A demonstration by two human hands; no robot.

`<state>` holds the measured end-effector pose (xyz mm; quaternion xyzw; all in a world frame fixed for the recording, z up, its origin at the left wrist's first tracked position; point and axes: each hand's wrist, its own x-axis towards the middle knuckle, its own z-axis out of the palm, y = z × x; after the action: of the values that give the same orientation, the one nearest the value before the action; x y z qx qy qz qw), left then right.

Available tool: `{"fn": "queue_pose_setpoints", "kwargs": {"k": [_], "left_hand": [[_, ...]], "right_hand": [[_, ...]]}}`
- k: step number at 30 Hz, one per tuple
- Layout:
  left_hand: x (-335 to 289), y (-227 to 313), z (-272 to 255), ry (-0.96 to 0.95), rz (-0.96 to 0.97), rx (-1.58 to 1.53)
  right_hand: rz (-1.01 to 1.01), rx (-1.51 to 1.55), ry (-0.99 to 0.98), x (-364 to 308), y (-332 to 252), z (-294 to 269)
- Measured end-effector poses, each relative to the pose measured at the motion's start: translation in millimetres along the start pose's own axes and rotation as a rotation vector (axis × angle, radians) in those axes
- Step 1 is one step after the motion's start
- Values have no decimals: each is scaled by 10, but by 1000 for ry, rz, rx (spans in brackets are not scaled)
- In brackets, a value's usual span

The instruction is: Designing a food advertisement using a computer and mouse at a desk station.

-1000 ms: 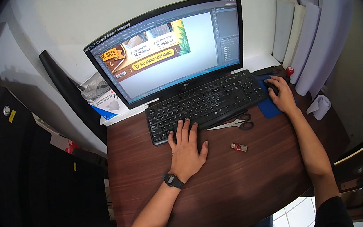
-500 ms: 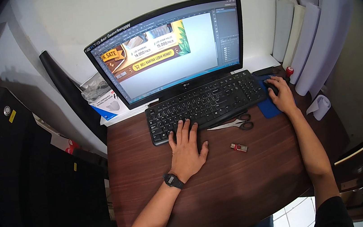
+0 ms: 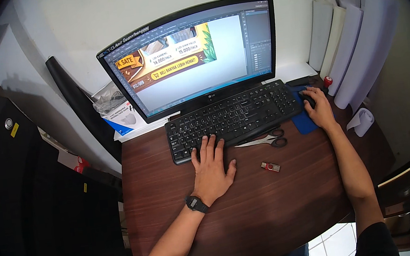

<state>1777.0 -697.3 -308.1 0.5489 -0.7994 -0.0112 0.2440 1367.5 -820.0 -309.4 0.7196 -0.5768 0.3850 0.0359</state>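
My left hand [image 3: 210,173], with a black watch on its wrist, lies with fingers spread. Its fingertips rest on the lower left keys of a black keyboard [image 3: 234,119]. At the keyboard's right end, my right hand [image 3: 321,109] curves over a dark computer mouse [image 3: 308,99], mostly hidden under the fingers. A blue mouse pad [image 3: 305,124] lies beneath it. Behind the keyboard a monitor [image 3: 211,96] displays a colourful food poster in an editing program.
Scissors [image 3: 274,140] with black handles lie just below the keyboard, near a red and silver USB stick [image 3: 270,166] on the brown desk [image 3: 256,214]. Paper rolls [image 3: 359,52] lean at the right. A face mask box [image 3: 123,118] stands left of the monitor, beside a black roll [image 3: 79,102].
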Motion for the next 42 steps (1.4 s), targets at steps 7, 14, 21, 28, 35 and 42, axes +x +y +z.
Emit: {"fn": "queue_pose_setpoints", "kwargs": {"k": [7,14,21,28,35,42], "left_hand": [[-2,-3,-6,-5,-4,7],[-1,3,-3,-8,-5,6],[2,2,-1,-13,-6,5],[-4,-5,1,-9,-6,0],[-1,-2,3,-6,-7,7],[2,7,-6,-6,-5,11]], "right_hand": [[-3,7,5,0,-22,3],[1,1,3,-7,-4,0],[1,6,4,-6,28,16],[0,-3,10,-4,19,27],[-12,-6,9,-6,7,12],[-6,5,6,-4,8,4]]}}
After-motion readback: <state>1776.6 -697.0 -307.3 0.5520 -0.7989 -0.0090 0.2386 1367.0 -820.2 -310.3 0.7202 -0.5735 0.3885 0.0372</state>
